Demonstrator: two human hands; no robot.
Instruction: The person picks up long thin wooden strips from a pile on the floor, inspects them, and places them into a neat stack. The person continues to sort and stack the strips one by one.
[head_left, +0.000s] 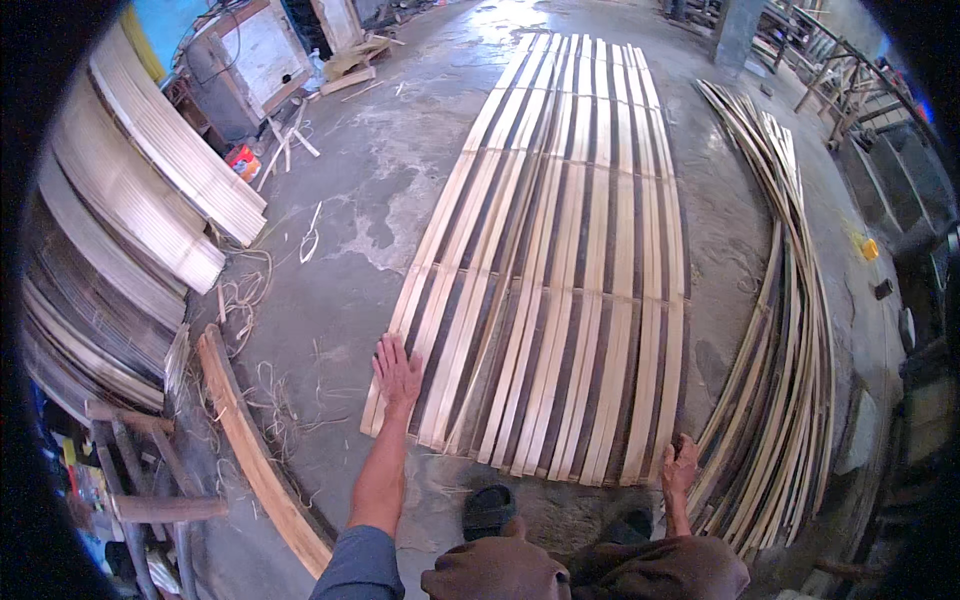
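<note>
A pale, rectangular mat of flat wooden strips (pixel 621 240) is stretching upward from lower centre; the left hand (pixel 398 377) is spreading over its left edge, the right hand (pixel 680 465) curling by its lower-right corner, grip unclear.

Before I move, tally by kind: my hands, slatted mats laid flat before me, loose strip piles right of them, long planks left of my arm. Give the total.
Left hand and right hand: 2 hands
Slatted mat: 1
Loose strip pile: 1
Long plank: 1
Total: 5
</note>
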